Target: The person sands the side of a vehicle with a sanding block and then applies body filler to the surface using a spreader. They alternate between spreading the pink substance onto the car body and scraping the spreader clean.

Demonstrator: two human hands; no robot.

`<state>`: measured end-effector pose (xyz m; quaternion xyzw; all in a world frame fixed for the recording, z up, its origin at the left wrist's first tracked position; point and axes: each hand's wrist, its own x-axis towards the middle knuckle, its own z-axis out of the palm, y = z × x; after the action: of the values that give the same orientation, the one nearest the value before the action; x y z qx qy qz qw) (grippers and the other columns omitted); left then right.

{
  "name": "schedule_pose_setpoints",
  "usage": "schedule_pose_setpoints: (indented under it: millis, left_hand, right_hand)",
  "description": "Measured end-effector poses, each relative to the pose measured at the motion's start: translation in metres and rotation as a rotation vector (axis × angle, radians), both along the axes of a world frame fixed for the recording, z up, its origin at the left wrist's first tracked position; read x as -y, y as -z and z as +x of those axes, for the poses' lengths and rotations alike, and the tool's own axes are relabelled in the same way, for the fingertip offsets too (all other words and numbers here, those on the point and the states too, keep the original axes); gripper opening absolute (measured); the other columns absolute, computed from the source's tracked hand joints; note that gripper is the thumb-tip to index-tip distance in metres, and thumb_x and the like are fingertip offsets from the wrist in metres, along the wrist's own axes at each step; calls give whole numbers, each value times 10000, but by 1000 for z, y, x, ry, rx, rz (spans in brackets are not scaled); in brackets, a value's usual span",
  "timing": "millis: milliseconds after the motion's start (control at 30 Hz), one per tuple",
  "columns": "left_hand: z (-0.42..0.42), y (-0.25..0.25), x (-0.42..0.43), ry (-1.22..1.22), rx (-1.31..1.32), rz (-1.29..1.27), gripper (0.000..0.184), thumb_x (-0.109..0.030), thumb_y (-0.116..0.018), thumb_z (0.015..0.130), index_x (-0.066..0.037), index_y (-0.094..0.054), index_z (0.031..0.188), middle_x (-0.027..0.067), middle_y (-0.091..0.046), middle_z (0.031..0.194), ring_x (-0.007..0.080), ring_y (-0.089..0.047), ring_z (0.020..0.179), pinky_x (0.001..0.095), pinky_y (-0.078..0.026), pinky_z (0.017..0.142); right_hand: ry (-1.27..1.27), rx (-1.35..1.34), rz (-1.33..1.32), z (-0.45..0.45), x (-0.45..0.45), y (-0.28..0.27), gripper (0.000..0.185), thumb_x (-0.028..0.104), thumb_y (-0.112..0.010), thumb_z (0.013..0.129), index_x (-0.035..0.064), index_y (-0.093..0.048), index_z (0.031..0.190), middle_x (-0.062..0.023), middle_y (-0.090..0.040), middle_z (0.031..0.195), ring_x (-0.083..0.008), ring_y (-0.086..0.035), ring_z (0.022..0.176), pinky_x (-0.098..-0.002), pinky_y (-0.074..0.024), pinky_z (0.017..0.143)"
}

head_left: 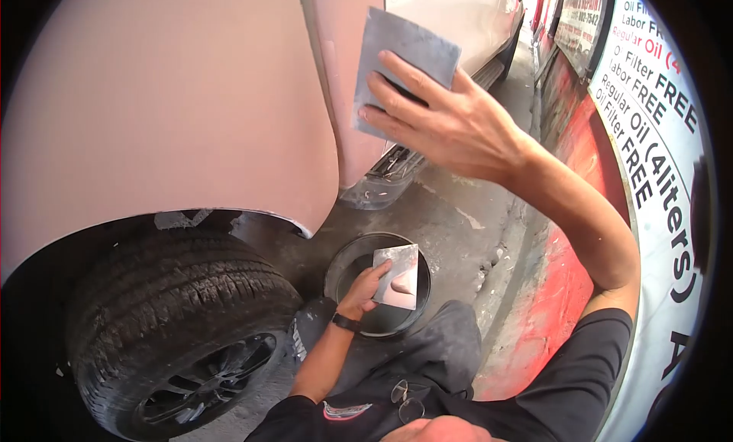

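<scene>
My right hand [450, 121] is raised at the rear edge of the pinkish car panel [191, 98]. Its fingers are spread across the face of a thin grey square sheet [408, 41], gripping it; the thumb is mostly hidden. Whether the sheet touches the bodywork I cannot tell. Lower down, my left hand [366, 291] pinches the edge of a shiny light square plate [398, 293] with a pinkish tone and a small brownish patch on its face. That plate is over a round black basin [336, 270] on the ground.
A black tyre [175, 304] on a dark wheel sits under the wheel arch at left. Along the right side runs a red-painted wall [534, 320] with a lettered white banner [649, 121]. Concrete ground [466, 213] lies between the car and the wall. My knee [450, 339] is beside the basin.
</scene>
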<state>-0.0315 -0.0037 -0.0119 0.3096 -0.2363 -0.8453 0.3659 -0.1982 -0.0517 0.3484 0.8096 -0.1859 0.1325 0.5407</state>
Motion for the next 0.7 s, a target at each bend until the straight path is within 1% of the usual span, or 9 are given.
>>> schedule_pose_setpoints:
  millis: [33, 133, 300, 367, 467, 600, 700]
  left_hand:
    - [2, -2, 0, 14, -3, -13, 363, -281, -550, 1034, 23, -620, 1219, 108, -702, 1091, 202, -703, 953, 362, -586, 826]
    - [4, -18, -3, 7, 25, -40, 363, -288, -556, 1031, 18, -626, 1213, 101, -705, 1086, 193, -701, 954, 356, -581, 829]
    - [3, -8, 0, -15, -4, -28, 367, -297, -567, 1024, 5, -627, 1223, 90, -704, 1087, 186, -697, 951, 347, -578, 824]
    - [1, -1, 1, -29, -39, -25, 365, -292, -567, 1023, 2, -625, 1230, 91, -699, 1103, 185, -695, 948, 347, -578, 823]
    - [3, -28, -7, -38, 24, -48, 404, -313, -537, 1035, 6, -617, 1269, 78, -679, 1163, 153, -666, 1006, 308, -559, 827]
    - [5, -29, -6, -23, 55, -38, 414, -324, -551, 1026, 2, -624, 1270, 75, -680, 1161, 152, -663, 1015, 310, -559, 832]
    - [7, -35, -8, 5, 28, -37, 413, -328, -553, 1025, -1, -630, 1264, 74, -685, 1147, 154, -670, 995, 316, -562, 826]
  right_hand:
    - [-20, -1, -24, 3, 6, -5, 344, 261, -628, 836, 190, -649, 1172, -5, -547, 1271, -228, -406, 1381, -420, -472, 1024]
    - [5, -53, -65, 13, 11, -23, 415, 217, -607, 852, 194, -635, 1265, 0, -559, 1354, -195, -454, 1374, -402, -492, 976]
    - [77, -89, -93, 28, 13, -41, 444, 157, -623, 842, 183, -623, 1285, 12, -530, 1432, -203, -396, 1429, -408, -480, 1004]
    - [88, -113, -110, 32, 16, -43, 438, 155, -620, 840, 182, -630, 1277, 13, -530, 1429, -202, -398, 1426, -415, -478, 1008]
    - [108, -137, -119, 39, 12, -45, 437, 148, -620, 832, 181, -641, 1267, 19, -533, 1425, -202, -399, 1424, -418, -478, 1012]
    - [106, -136, -104, 38, 13, -46, 449, 131, -629, 817, 184, -652, 1262, 29, -539, 1413, -206, -405, 1418, -432, -477, 1015]
    - [29, -127, -97, 26, 26, -46, 463, 120, -631, 821, 188, -643, 1279, 33, -536, 1417, -213, -414, 1410, -453, -470, 1023]
